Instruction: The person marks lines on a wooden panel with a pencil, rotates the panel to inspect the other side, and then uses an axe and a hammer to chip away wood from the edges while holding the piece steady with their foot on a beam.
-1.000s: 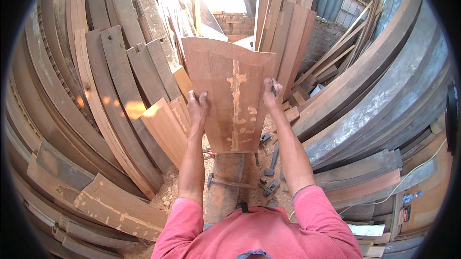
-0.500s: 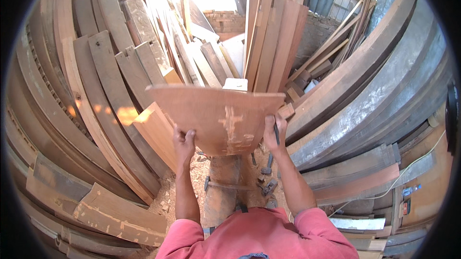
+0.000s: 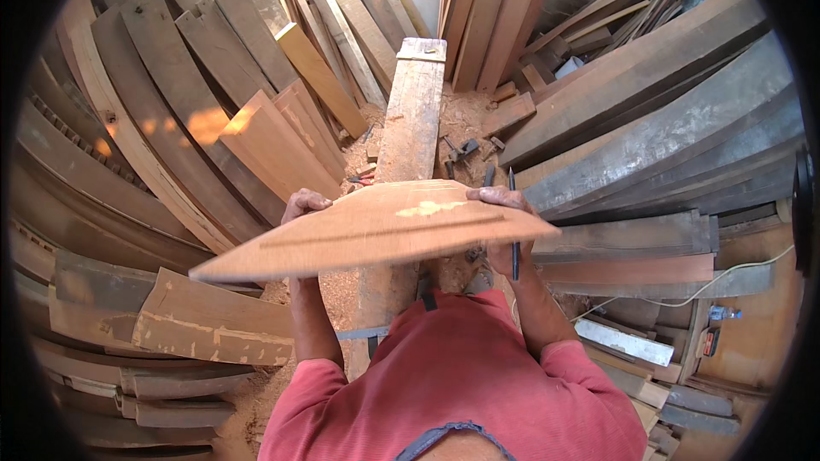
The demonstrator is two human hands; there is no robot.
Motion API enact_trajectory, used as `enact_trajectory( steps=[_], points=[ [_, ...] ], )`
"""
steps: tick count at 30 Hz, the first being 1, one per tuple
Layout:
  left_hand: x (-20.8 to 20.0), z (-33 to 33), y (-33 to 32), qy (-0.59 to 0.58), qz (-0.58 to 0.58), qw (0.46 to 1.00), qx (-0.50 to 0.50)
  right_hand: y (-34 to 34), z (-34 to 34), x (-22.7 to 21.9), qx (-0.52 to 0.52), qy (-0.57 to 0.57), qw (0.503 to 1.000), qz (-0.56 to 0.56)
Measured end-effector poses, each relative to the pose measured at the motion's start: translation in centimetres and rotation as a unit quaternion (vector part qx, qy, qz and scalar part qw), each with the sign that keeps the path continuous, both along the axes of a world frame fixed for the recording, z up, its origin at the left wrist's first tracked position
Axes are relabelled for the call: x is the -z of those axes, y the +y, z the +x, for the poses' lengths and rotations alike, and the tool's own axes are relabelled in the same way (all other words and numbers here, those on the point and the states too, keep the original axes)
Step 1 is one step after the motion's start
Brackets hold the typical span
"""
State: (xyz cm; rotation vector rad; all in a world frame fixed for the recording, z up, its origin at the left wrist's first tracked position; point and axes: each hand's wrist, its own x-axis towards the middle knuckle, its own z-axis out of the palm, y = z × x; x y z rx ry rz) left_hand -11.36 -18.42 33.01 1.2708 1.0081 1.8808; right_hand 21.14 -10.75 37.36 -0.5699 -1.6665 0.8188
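Note:
A reddish-brown wooden panel point(image 3: 376, 230) is held up in front of me, tilted so that one long edge comes toward me. A pale patch shows on its face, with a long groove or ridge below it. My left hand point(image 3: 306, 203) grips its far left edge, fingers over the top and the rest hidden behind the wood. On the right side my right hand point(image 3: 504, 198) is closed on the panel. A dark pencil or pen point(image 3: 515, 247) stands out between the right hand's fingers. Beneath the panel runs a narrow, dusty wooden bench point(image 3: 412, 119).
Long boards point(image 3: 145, 42) lean in stacks at the left, and heavy planks point(image 3: 658, 76) lie at the right. Red-handled pliers point(image 3: 363, 179) and a dark hammer-like tool point(image 3: 465, 150) rest among wood shavings. A pale cable point(image 3: 726, 286) crosses the boards at right.
The panel has come down and nearer to me, turning from nearly upright to steeply tilted. Both hands still hold it. The view has tipped downward, showing more of the bench.

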Motion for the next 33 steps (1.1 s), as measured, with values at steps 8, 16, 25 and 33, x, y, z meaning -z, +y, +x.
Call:
enact_trajectory(
  steps=[8, 16, 25, 33],
  points=[
    [-2.7, 3.0, 3.3, 0.002, -0.038, 0.976, -0.214, 2.7, -2.5, -6.3, -0.001, 0.107, 0.993, -0.056],
    [-2.7, 4.4, 1.6, -0.014, -0.108, 0.931, -0.349, -3.1, -6.1, -7.7, -0.192, -0.087, 0.968, 0.135],
    [-5.0, 2.2, -2.9, -0.078, -0.015, 0.892, -0.445, -6.5, -8.9, -5.8, -0.259, -0.069, 0.959, 0.092],
    [-5.0, 0.1, -9.4, -0.084, 0.008, 0.868, -0.49, -7.4, -7.9, -6.1, -0.4, -0.07, 0.908, -0.106]
  ],
)
